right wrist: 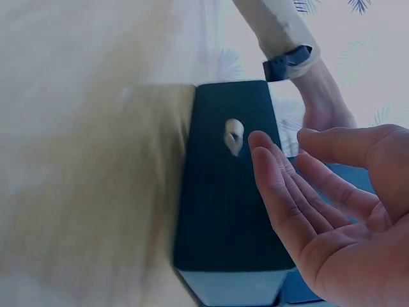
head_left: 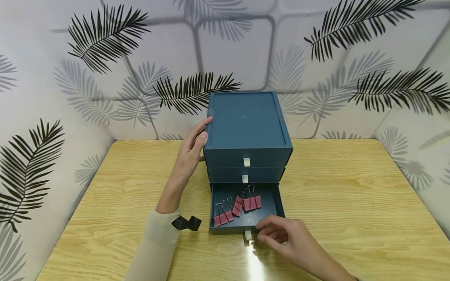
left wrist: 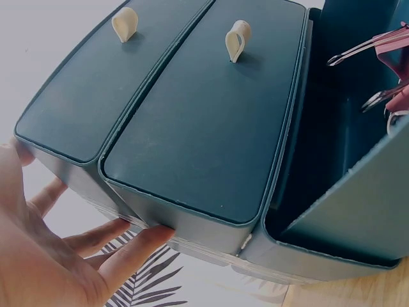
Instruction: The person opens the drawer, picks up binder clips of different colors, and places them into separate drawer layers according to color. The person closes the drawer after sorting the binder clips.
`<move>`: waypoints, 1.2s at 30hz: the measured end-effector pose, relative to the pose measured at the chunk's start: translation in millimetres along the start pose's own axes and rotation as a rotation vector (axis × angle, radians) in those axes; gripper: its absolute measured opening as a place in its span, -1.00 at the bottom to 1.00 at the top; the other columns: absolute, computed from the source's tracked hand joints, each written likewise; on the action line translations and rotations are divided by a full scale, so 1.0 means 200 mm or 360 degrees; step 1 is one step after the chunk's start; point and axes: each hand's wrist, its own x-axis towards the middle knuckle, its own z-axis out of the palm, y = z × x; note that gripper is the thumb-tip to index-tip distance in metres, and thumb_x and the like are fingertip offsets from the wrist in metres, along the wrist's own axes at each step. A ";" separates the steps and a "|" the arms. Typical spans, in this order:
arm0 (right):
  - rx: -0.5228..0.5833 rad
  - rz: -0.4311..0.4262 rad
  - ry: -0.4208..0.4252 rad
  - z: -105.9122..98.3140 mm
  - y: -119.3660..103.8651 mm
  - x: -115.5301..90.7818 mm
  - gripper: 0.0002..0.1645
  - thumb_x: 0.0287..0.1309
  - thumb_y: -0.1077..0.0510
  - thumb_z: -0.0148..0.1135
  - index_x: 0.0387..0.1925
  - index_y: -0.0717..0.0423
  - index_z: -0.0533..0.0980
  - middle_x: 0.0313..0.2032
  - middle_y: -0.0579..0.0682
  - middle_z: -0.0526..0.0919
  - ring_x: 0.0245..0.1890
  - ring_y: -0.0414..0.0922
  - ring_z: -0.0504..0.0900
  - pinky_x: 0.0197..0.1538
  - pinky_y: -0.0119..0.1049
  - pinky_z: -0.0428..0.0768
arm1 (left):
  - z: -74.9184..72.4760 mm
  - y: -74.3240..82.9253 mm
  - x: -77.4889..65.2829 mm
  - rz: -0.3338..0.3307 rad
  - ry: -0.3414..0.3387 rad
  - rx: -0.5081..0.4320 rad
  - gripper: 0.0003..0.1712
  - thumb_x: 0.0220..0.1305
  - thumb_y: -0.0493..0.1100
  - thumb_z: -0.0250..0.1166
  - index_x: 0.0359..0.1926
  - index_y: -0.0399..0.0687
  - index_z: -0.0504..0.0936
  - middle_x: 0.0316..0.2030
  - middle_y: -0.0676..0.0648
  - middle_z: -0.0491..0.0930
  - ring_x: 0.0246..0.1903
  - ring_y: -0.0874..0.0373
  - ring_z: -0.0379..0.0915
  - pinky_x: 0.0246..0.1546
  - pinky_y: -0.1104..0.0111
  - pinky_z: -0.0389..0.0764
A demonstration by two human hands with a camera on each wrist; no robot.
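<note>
A dark blue drawer box with three stacked drawers stands on the table, its bottom drawer pulled out. Pink binder clips with silver wire handles lie inside that drawer. My left hand rests against the box's left side; in the left wrist view its spread fingertips press on the side wall. By the open drawer's front edge is my right hand, just right of its white pull tab. Its fingers are loosely bent and hold nothing, as the right wrist view shows.
The middle drawer and top drawer are closed, each with a white tab. Wood-grain tabletop extends on both sides of the box. Close behind it rises a leaf-patterned backdrop.
</note>
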 end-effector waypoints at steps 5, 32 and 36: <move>0.0137 -0.0004 -0.0127 0.03 0.04 0.00 -0.71 0.32 0.20 0.37 0.04 0.14 0.63 -0.16 -0.02 0.78 -0.21 -0.19 0.76 -0.14 -0.36 0.70 | -0.01 0.00 0.00 0.0005 -0.0005 -0.0011 -0.44 0.62 0.03 -0.06 0.56 0.21 0.30 0.54 0.00 0.15 0.45 -0.10 0.19 0.08 -0.35 0.47; 0.0697 0.0262 0.0039 0.20 0.14 0.03 -0.71 0.36 0.35 0.26 0.06 0.40 0.65 -0.12 0.25 0.76 -0.09 0.05 0.78 -0.03 -0.25 0.68 | 0.00 0.00 0.00 0.0028 0.0005 0.0028 -0.44 0.63 0.02 -0.06 0.56 0.18 0.31 0.55 0.00 0.14 0.49 -0.05 0.13 0.07 -0.35 0.48; 0.0704 0.0264 0.0113 0.22 0.13 0.05 -0.74 0.33 0.38 0.28 0.00 0.43 0.67 -0.20 0.24 0.78 -0.17 0.07 0.80 -0.08 -0.22 0.71 | -0.01 0.00 0.00 0.0026 -0.0002 0.0020 -0.44 0.62 0.00 -0.06 0.56 0.16 0.30 0.55 0.00 0.14 0.49 -0.05 0.12 0.08 -0.36 0.46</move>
